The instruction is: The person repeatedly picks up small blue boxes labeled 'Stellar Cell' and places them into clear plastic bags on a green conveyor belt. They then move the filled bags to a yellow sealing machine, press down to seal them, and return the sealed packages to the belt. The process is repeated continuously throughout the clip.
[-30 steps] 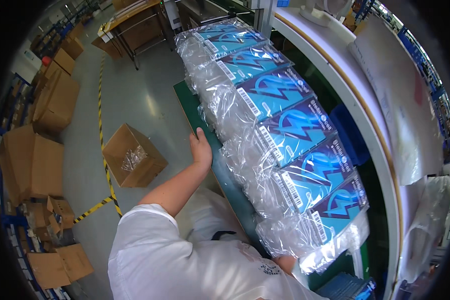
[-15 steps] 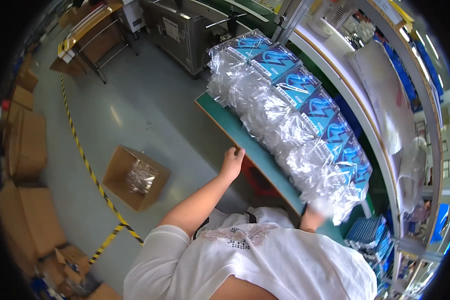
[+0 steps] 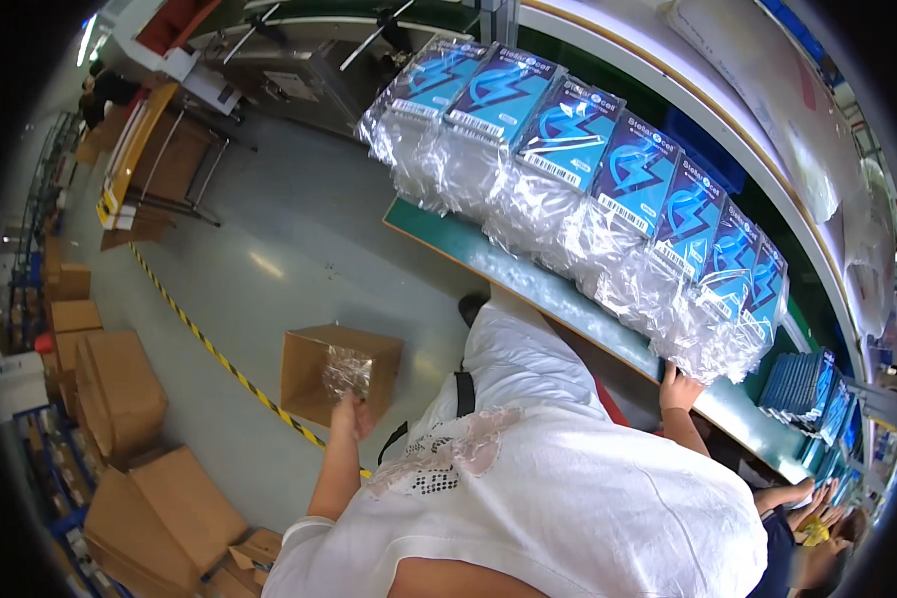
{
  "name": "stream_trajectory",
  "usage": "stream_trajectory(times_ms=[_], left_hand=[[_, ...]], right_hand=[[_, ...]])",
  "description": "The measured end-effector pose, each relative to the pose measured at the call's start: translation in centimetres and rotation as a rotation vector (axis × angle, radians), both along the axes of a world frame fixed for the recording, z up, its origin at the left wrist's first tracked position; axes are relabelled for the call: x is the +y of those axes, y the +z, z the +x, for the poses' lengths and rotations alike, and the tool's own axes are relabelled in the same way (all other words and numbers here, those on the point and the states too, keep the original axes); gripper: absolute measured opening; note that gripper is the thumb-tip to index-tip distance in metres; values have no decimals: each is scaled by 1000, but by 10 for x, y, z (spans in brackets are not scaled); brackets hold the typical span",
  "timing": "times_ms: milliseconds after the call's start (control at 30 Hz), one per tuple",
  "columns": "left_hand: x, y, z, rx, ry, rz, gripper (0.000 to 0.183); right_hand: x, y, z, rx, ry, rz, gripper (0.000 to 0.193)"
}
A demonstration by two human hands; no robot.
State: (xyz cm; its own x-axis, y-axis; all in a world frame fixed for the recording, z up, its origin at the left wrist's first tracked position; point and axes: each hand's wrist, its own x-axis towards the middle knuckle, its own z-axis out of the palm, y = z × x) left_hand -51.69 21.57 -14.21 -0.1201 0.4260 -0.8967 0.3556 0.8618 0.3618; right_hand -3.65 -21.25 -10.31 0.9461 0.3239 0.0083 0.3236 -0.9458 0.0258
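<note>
Right hand (image 3: 679, 387) at green surface (image 3: 530, 276) edge, left hand (image 3: 352, 414) by brown cardboard box (image 3: 303, 371); can't tell either grip | risk: flat blue packs (image 3: 571, 135) slide | cause: snagged clear plastic bags (image 3: 543, 221)

Packets (image 3: 630, 174) lie in a row on the tabletop (image 3: 558, 287), a stack (image 3: 799, 384) near right; left, a carton (image 3: 305, 377) stands on the floor (image 3: 259, 314).

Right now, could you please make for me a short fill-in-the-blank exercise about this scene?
1. In this view, the left hand overlaps an open box made of ____.
2. The right hand is at the edge of the ____ table.
3. The striped tape is black and ____.
4. The person's shirt is ____.

Missing words: cardboard; green; yellow; white.
</note>
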Motion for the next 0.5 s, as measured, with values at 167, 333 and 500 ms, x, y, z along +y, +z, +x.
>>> stream_trajectory(times_ms=[167,333,500], left_hand=[[153,66,144,-217,-136,347,78],[228,127,310,-461,-342,358,84],[275,110,405,-824,-502,129,72]], right_hand=[[-12,-11,4,109,-25,-24,51],[5,18,-4,241,-99,-238,46],[76,17,-88,-68,-757,151,52]])
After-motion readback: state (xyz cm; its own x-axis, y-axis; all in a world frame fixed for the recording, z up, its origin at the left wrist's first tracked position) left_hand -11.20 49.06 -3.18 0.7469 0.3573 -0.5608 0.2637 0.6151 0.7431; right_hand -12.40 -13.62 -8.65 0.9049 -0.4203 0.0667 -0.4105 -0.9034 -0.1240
